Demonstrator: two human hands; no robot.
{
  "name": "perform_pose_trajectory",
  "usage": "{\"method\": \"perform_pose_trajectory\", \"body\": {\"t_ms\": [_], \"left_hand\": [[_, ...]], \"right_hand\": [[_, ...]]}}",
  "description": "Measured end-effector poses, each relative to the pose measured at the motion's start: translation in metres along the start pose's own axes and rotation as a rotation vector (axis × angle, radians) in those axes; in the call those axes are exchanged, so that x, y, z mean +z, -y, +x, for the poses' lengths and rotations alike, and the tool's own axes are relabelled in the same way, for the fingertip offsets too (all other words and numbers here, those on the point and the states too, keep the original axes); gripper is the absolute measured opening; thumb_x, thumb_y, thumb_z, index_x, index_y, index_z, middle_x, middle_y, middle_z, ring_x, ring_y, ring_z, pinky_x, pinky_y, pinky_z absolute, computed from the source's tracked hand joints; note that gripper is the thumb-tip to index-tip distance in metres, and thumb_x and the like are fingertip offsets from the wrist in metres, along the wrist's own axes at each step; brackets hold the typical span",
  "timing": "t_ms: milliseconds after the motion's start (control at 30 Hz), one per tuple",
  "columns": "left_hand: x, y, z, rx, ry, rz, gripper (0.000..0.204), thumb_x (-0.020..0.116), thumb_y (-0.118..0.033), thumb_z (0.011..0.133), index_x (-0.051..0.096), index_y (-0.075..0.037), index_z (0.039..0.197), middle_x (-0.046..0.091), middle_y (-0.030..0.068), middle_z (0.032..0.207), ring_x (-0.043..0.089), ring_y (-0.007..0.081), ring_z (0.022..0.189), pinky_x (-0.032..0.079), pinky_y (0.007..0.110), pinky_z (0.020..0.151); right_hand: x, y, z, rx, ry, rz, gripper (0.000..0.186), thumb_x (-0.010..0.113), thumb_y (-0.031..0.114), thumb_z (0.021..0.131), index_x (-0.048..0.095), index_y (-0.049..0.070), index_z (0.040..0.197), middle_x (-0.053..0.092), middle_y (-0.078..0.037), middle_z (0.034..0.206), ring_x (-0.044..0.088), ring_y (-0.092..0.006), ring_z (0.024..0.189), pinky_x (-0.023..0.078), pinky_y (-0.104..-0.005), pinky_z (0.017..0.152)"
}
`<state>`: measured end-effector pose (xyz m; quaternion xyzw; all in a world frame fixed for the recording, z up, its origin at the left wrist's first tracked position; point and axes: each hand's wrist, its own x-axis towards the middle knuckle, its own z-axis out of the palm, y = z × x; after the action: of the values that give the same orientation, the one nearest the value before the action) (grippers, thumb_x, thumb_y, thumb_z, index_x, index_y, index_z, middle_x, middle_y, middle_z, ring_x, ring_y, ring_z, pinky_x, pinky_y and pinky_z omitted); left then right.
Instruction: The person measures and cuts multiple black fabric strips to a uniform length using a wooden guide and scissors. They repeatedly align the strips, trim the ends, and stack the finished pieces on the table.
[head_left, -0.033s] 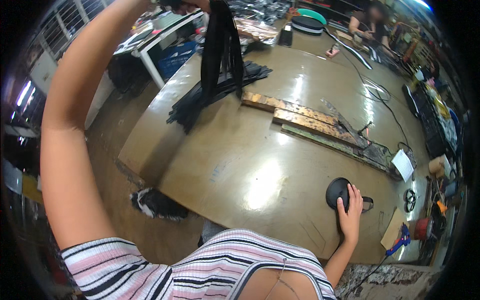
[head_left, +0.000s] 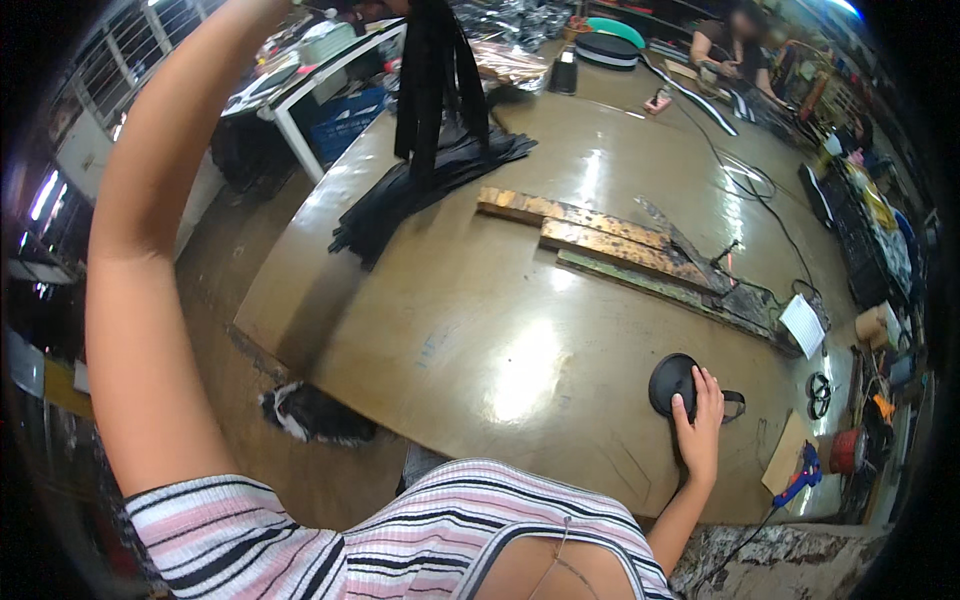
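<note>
My left arm is raised along the left side, with my left hand (head_left: 395, 8) mostly cut off by the top edge, closed on long black strips (head_left: 425, 80) that hang down. Below them a bundle of similar black strips (head_left: 385, 210) lies on the shiny worktable (head_left: 420, 320). My right hand (head_left: 700, 415) rests with fingers spread on a round black disc (head_left: 670, 385) that has a black strap loop at its right, on the table near its right front.
Joined wooden bars (head_left: 600, 235) lie mid-table. A glue gun (head_left: 800, 475), black scissors (head_left: 818, 395) and cables are on the right. A co-worker (head_left: 735, 65) is at the back right. A black-and-white furry shape (head_left: 315, 410) lies beside the table's front left.
The hanging black strips have moved slightly up and to the left with my left hand. My right hand stays on the disc.
</note>
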<state>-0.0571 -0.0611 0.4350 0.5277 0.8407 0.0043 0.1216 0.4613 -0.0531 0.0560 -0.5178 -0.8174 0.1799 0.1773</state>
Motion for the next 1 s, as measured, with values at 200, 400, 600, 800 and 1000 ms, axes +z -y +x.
{"method": "perform_pose_trajectory", "body": {"t_ms": [200, 400, 600, 800, 1000], "left_hand": [[0.038, 0.076, 0.071, 0.036, -0.399, -0.043, 0.021, 0.057, -0.024, 0.081, 0.058, -0.004, 0.086, 0.053, 0.0017, 0.061, 0.051, 0.0126, 0.049, 0.041, 0.031, 0.042], [0.239, 0.137, 0.095, -0.080, -0.318, -0.303, 0.033, 0.060, -0.022, 0.075, 0.058, 0.000, 0.099, 0.064, 0.0223, 0.086, 0.063, 0.0356, 0.080, 0.049, 0.043, 0.069], [0.288, 0.135, 0.063, -0.114, -0.345, -0.029, 0.062, 0.068, -0.041, 0.074, 0.052, 0.000, 0.117, 0.057, 0.0265, 0.113, 0.053, 0.0389, 0.108, 0.042, 0.043, 0.091], [0.306, 0.007, 0.013, 0.202, -0.802, 0.218, 0.057, 0.074, -0.023, 0.070, 0.053, -0.004, 0.120, 0.053, 0.0162, 0.121, 0.047, 0.0314, 0.117, 0.037, 0.041, 0.098], [0.409, -0.208, -0.040, 1.283, -0.109, -0.572, 0.048, 0.062, -0.014, 0.081, 0.048, -0.005, 0.126, 0.045, 0.0161, 0.131, 0.040, 0.0340, 0.123, 0.033, 0.041, 0.104]], "right_hand": [[-0.002, -0.005, -0.003, -0.012, 0.001, 0.019, 0.050, 0.051, 0.034, 0.090, 0.043, 0.008, 0.132, 0.038, -0.013, 0.139, 0.028, -0.0323, 0.132, 0.015, -0.0436, 0.111], [-0.004, -0.004, -0.002, -0.012, -0.002, 0.025, 0.049, 0.051, 0.034, 0.090, 0.044, 0.009, 0.132, 0.039, -0.014, 0.138, 0.029, -0.0328, 0.132, 0.016, -0.0436, 0.111], [-0.001, -0.004, -0.001, -0.038, -0.049, 0.014, 0.048, 0.054, 0.032, 0.089, 0.046, 0.008, 0.130, 0.042, -0.015, 0.135, 0.033, -0.0341, 0.129, 0.018, -0.0444, 0.109], [-0.006, -0.002, -0.007, 0.083, -0.432, -0.105, 0.030, 0.052, 0.020, 0.090, 0.057, 0.004, 0.114, 0.052, -0.013, 0.121, 0.046, -0.0319, 0.115, 0.025, -0.0459, 0.104], [0.002, -0.002, 0.000, -0.023, -0.378, 0.102, 0.030, 0.046, -0.001, 0.083, 0.057, 0.000, 0.112, 0.053, -0.017, 0.116, 0.047, -0.0345, 0.109, 0.037, -0.0400, 0.096]]}}
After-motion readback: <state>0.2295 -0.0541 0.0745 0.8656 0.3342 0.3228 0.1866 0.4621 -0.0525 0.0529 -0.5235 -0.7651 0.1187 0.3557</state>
